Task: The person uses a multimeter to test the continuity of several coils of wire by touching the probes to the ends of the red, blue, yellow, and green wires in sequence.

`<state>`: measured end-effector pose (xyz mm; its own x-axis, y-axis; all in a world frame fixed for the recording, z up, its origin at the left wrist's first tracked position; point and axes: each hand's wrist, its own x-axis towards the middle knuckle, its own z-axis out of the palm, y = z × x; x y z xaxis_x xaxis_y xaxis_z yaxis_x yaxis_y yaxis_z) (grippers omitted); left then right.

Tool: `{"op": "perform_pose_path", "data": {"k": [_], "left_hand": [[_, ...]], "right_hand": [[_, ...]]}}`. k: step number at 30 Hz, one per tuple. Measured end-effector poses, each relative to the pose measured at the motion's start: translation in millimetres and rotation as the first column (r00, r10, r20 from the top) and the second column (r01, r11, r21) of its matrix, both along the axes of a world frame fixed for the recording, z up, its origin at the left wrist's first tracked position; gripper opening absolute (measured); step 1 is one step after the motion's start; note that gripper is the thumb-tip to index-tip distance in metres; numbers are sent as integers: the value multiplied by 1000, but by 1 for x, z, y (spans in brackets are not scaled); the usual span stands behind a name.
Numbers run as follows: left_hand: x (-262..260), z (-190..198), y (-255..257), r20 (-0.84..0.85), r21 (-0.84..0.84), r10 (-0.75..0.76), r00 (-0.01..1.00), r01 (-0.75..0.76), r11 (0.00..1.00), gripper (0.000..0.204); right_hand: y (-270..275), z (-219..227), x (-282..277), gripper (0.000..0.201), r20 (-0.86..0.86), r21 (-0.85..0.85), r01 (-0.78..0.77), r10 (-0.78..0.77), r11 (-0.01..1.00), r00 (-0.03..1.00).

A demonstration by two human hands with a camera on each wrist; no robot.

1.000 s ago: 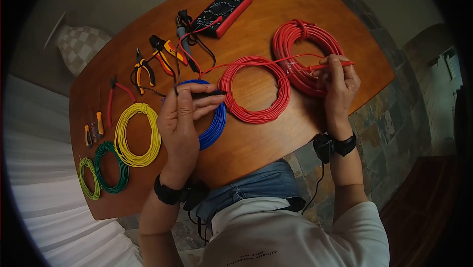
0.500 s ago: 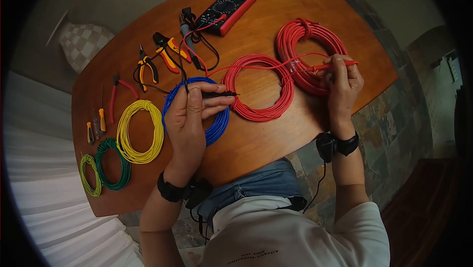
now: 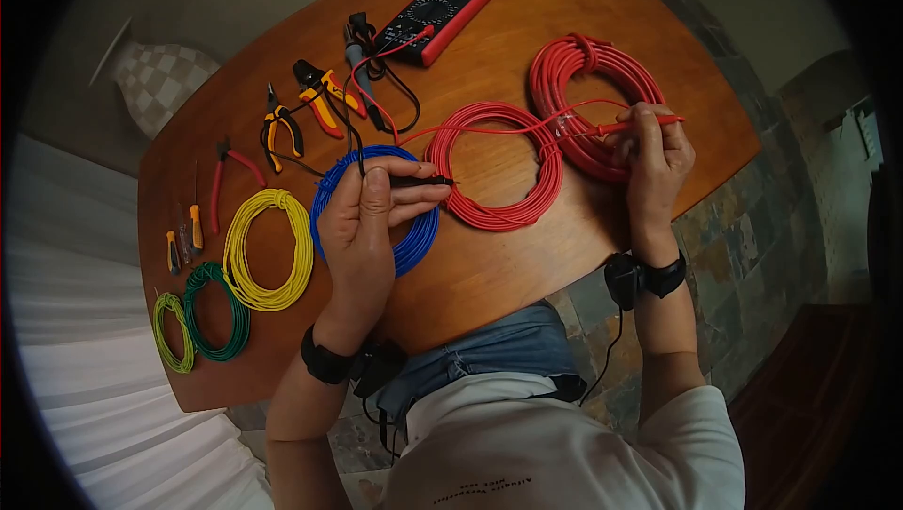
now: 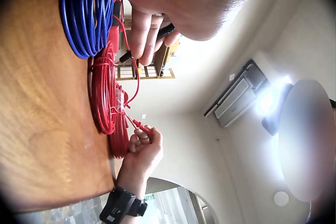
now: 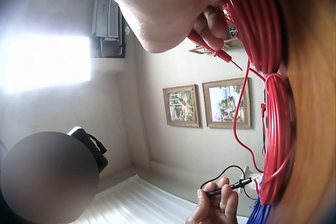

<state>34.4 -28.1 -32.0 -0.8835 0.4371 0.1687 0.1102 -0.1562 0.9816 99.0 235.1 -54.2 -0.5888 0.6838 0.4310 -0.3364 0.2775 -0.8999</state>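
The left hand [image 3: 359, 228] pinches a black probe [image 3: 428, 182] between thumb and fingers, above the blue wire coil [image 3: 414, 245], its tip toward the thinner red coil [image 3: 542, 192]. A red probe [image 3: 616, 127] is gripped by the right hand [image 3: 658, 169], over the thicker red coil [image 3: 546, 77] at the right; its metal tip points left. In the right wrist view the red probe [image 5: 222, 55] stands off the coils. A red lead runs from the multimeter [image 3: 435, 19] past the thinner coil. The left wrist view shows the black probe [image 4: 126, 57] beyond the blue coil [image 4: 86, 14].
Yellow [image 3: 232, 251], green [image 3: 243, 329] and yellow-green coils [image 3: 160, 331] lie at the left. Behind them are two small screwdrivers [image 3: 196, 228], red-handled cutters [image 3: 217, 192], pliers [image 3: 270, 141], a stripper [image 3: 323, 115] and a grey-handled tool [image 3: 361, 72]. The table's front edge is near the body.
Both hands and the table items appear slightly farther right and up than a second ago, as the head view shifted. The probes remain held in the same hands.
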Motion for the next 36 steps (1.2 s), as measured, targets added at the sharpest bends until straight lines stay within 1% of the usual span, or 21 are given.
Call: {"op": "perform_pose_path", "data": {"k": [2, 5, 8, 14, 17, 23, 26, 29, 32, 36], "left_hand": [[1, 1, -1, -9, 13, 20, 1000, -19, 1000, 35], [1, 1, -1, -17, -1, 11, 1000, -11, 1000, 35], [1, 1, -1, 13, -1, -18, 1000, 18, 1000, 34], [2, 0, -1, -28, 9, 20, 999, -20, 1000, 34], [2, 1, -1, 5, 39, 18, 1000, -18, 999, 31], [2, 1, -1, 8, 41, 14, 1000, -14, 999, 32], [2, 2, -1, 7, 29, 18, 1000, -18, 999, 31], [2, 2, -1, 10, 24, 22, 1000, -22, 999, 31], [1, 0, -1, 3, 27, 20, 1000, -20, 999, 32], [2, 1, 0, -4, 28, 18, 1000, -18, 999, 32]], "right_hand": [[-1, 1, 0, 19, 2, -6, -2, 2, 1000, 1000], [-1, 1, 0, 19, -5, -15, 1, -1, 1000, 1000], [-1, 0, 0, 19, -10, -20, -3, 3, 1000, 1000], [1, -1, 0, 18, 1, 9, -10, 10, 1000, 1000], [-1, 0, 0, 18, 10, 15, -7, 7, 1000, 1000], [-1, -1, 0, 18, 18, 18, -24, 24, 1000, 1000], [-1, -1, -1, 18, 27, 46, -22, 21, 999, 999], [-2, 0, -1, 18, 50, 35, -32, 30, 999, 998], [-2, 0, -1, 18, 26, 13, -5, 5, 1000, 1000], [0, -1, -1, 18, 66, 29, -37, 35, 999, 997]]}}
